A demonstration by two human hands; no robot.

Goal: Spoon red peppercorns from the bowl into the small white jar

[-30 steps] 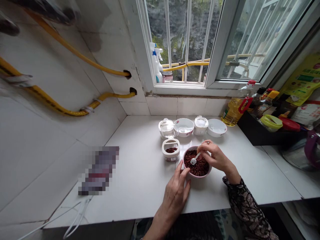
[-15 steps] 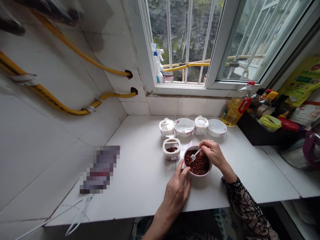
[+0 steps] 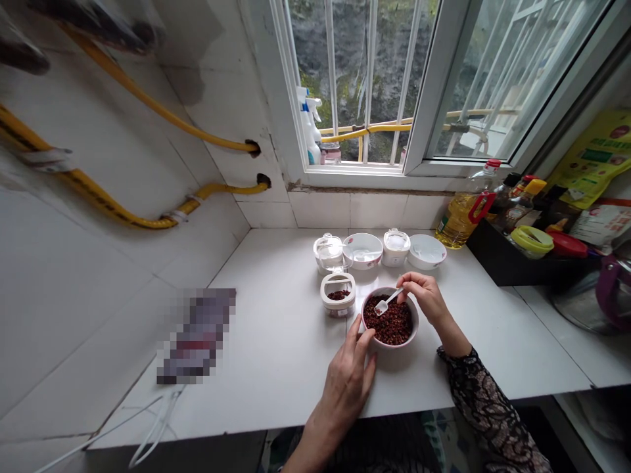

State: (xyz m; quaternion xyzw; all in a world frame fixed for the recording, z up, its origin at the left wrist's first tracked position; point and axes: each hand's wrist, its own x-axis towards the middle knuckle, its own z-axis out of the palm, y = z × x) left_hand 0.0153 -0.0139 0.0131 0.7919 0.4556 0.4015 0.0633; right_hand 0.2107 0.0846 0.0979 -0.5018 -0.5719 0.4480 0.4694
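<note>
A white bowl with a pink rim [image 3: 415, 326] stands on the counter, filled with dark red peppercorns [image 3: 394, 326]. My left hand [image 3: 348, 368] steadies it, its fingers closed against the bowl's left and near side. Over the peppercorns, my right hand [image 3: 424, 301] pinches the handle of a small white spoon [image 3: 382, 307]. A few grains seem to lie in the spoon's scoop. Just left of the bowl is a clear spice jar [image 3: 338, 303] with a cream rim, its lid raised and some peppercorns inside.
Behind stand a lidded jar [image 3: 328, 253], a bowl with white contents [image 3: 363, 252], another jar [image 3: 396, 247] and a white bowl [image 3: 426, 252]. An oil bottle [image 3: 458, 213] and a black condiment box [image 3: 497, 256] are at the right. A blurred-out object [image 3: 200, 335] with a white cable lies left.
My right hand has shifted slightly right and up with the spoon, whose scoop now shows more fully above the peppercorns. My left hand stays on the bowl.
</note>
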